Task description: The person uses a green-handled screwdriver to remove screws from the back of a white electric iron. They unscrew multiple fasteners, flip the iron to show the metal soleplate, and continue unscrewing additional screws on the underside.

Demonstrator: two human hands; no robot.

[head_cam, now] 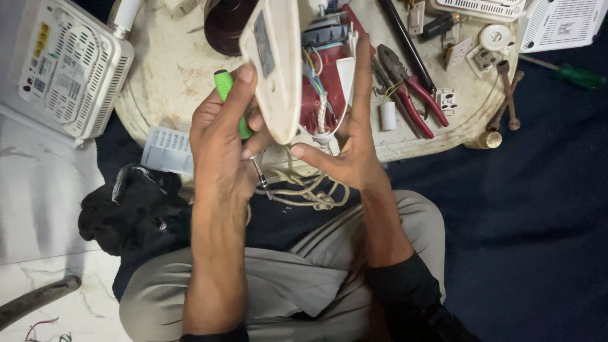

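My left hand (pixel 221 136) grips a green-handled screwdriver (pixel 223 87) and also presses against the cream cover (pixel 273 66) of an opened electric iron. My right hand (pixel 351 136) holds the iron from the other side, fingers along its red inner body (pixel 323 101) where coloured wires show. The iron's braided cord (pixel 304 190) hangs down over my lap in loops. The screwdriver's metal shaft (pixel 261 180) points down below my left palm.
A round cream table (pixel 171 69) carries red-handled pliers (pixel 411 95), a black rod, wall sockets (pixel 484 57) and small parts. White router boxes lie at the left (pixel 69 63) and top right (pixel 557 22). A green screwdriver (pixel 573 75) lies on the dark floor cloth.
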